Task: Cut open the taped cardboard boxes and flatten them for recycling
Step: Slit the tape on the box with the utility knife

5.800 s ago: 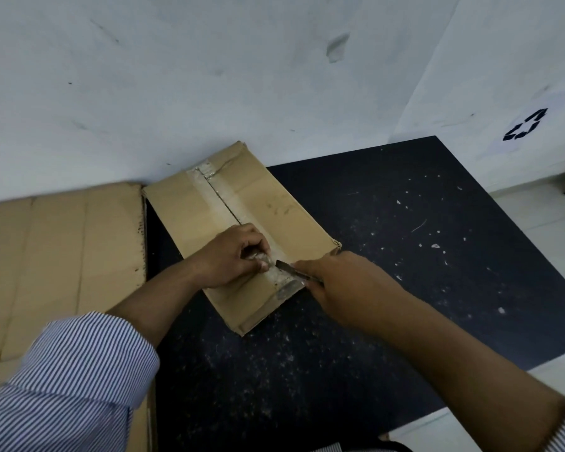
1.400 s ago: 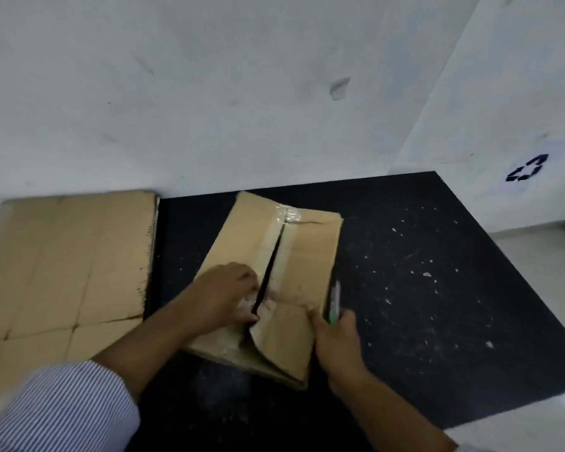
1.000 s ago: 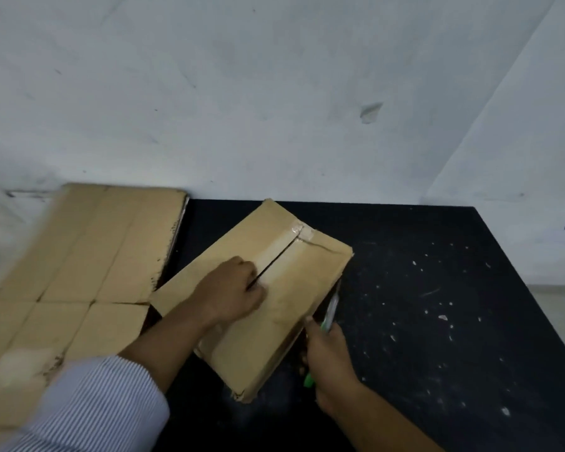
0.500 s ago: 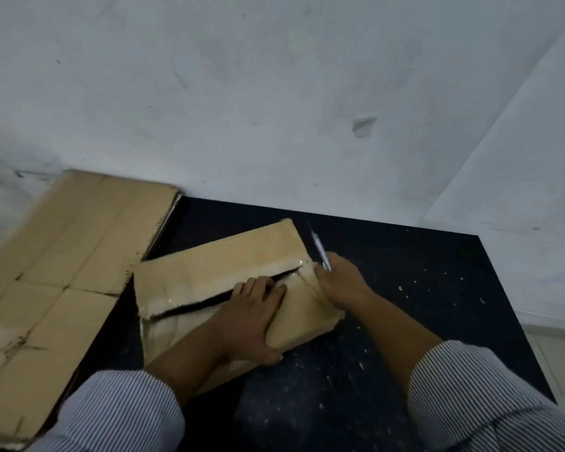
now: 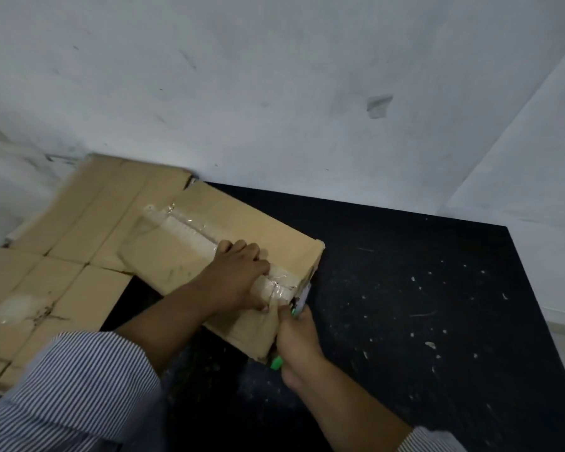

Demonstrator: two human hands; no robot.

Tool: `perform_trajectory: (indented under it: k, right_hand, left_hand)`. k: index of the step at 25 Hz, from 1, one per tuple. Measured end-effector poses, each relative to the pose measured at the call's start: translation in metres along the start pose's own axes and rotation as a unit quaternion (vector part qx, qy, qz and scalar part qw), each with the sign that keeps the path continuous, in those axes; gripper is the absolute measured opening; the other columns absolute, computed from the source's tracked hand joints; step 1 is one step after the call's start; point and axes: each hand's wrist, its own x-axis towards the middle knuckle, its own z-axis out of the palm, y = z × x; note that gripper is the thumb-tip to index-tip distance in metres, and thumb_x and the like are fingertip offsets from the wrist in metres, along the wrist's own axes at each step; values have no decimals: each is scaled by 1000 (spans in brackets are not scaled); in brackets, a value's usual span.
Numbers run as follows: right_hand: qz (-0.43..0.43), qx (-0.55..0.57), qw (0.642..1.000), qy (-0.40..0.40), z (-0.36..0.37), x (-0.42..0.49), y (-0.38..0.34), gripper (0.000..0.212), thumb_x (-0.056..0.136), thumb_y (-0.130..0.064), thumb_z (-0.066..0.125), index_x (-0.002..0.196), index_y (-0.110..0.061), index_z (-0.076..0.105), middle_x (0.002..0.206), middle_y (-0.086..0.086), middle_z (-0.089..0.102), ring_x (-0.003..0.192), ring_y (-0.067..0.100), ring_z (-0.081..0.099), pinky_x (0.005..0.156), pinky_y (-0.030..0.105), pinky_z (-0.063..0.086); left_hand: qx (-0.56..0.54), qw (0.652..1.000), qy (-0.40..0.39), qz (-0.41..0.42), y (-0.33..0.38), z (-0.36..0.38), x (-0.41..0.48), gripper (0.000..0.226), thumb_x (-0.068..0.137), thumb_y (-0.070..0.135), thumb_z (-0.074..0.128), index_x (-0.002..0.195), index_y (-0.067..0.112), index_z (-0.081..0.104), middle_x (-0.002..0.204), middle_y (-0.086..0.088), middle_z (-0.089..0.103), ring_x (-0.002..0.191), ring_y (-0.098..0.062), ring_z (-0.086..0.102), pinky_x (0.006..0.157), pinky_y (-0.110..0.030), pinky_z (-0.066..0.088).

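A brown cardboard box (image 5: pixel 190 256) lies on the black table (image 5: pixel 405 288), its top seam sealed with clear tape (image 5: pixel 183 231). My left hand (image 5: pixel 238 275) presses down on the taped seam near the box's right end, fingers spread over the top. My right hand (image 5: pixel 299 344) grips a green-handled utility knife (image 5: pixel 302 300) at the box's near right edge, its blade tip touching the tape where it wraps over the edge.
A flattened cardboard sheet (image 5: pixel 46 272) lies to the left, partly under the box. White walls close off the back and right. The table's right half holds only pale scraps (image 5: pixel 431 344).
The box has been turned over; the slit seam is gone from view and a taped seam faces up. My right hand moved from the far end to the near right edge.
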Motion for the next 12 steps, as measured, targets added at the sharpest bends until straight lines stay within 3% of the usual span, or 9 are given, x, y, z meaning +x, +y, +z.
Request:
perform_trajectory:
  k: [3, 5, 7, 9, 12]
  right_hand:
    - [-3, -60, 995, -79, -27, -9, -21, 19, 105, -35, 48, 121, -30, 56, 97, 1, 71, 81, 16, 68, 63, 32, 58]
    - [-9, -150, 983, -106, -54, -13, -38, 20, 104, -40, 46, 121, -32, 53, 81, 0, 58, 61, 11, 51, 52, 30, 46]
    - [11, -193, 969, -153, -76, -20, -53, 18, 104, -44, 44, 118, -36, 51, 72, -1, 44, 53, 10, 38, 45, 26, 33]
    - [-13, -258, 949, -180, -89, -24, -62, 18, 105, -44, 42, 114, -35, 55, 69, -1, 45, 53, 10, 40, 46, 27, 36]
    - [-102, -394, 899, -162, -100, -22, -71, 28, 105, -39, 42, 111, -21, 62, 70, -1, 54, 59, 11, 50, 56, 26, 49]
  left_hand:
    - [-69, 997, -28, -25, -10, 1, -5, 44, 77, 58, 72, 112, 37, 56, 115, 12, 37, 118, -14, 34, 102, -37, 25]
    - [-132, 991, -24, -20, -14, 6, -7, 35, 78, 50, 76, 101, 40, 53, 120, 17, 46, 121, -10, 39, 107, -37, 19]
    - [-177, 983, -26, -27, -14, 8, -6, 35, 77, 45, 80, 90, 40, 49, 117, 18, 58, 121, -7, 45, 112, -37, 13]
    - [-197, 979, -37, -41, -15, 6, -3, 34, 76, 42, 82, 85, 36, 50, 108, 14, 64, 116, -8, 50, 115, -37, 10]
    - [-210, 974, -58, -60, -19, 3, 1, 34, 76, 45, 81, 94, 28, 58, 98, 7, 64, 103, -10, 54, 116, -40, 12]
